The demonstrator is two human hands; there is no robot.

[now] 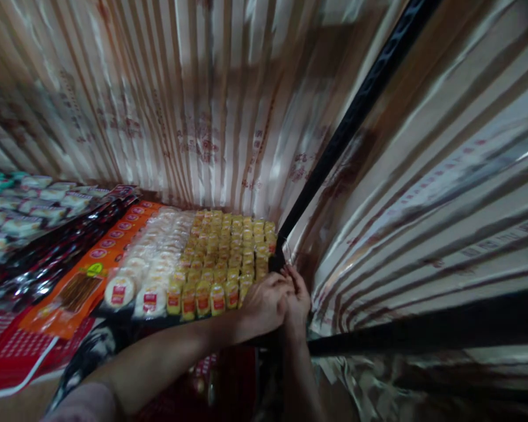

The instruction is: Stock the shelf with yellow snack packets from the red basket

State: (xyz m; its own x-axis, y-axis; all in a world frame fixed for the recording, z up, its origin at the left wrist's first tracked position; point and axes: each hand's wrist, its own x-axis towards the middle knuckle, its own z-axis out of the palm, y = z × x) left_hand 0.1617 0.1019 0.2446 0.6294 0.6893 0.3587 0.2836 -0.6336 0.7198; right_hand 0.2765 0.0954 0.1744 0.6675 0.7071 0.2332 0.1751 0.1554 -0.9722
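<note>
Both of my hands meet at the foot of a slanting black shelf post [334, 152], close to the right end of the snack display. My left hand [266, 302] is closed, and its fingertips are hidden against the other hand. Pressed beside it, my right hand [297, 299] has its fingers bent together toward the post. A thin pale cord [290, 251] loops up from these fingertips along the post; its kind is hard to make out. Just left of my hands stand rows of small yellow-wrapped snacks [217, 299].
Clear-wrapped round white snacks [152, 299], an orange snack packet [81, 287], dark shiny packets [48, 264] and white packets [22, 225] lie leftward. A striped plastic sheet [224, 117] hangs behind. A dark rail [422, 328] runs right. A red basket [9, 357] is lower left.
</note>
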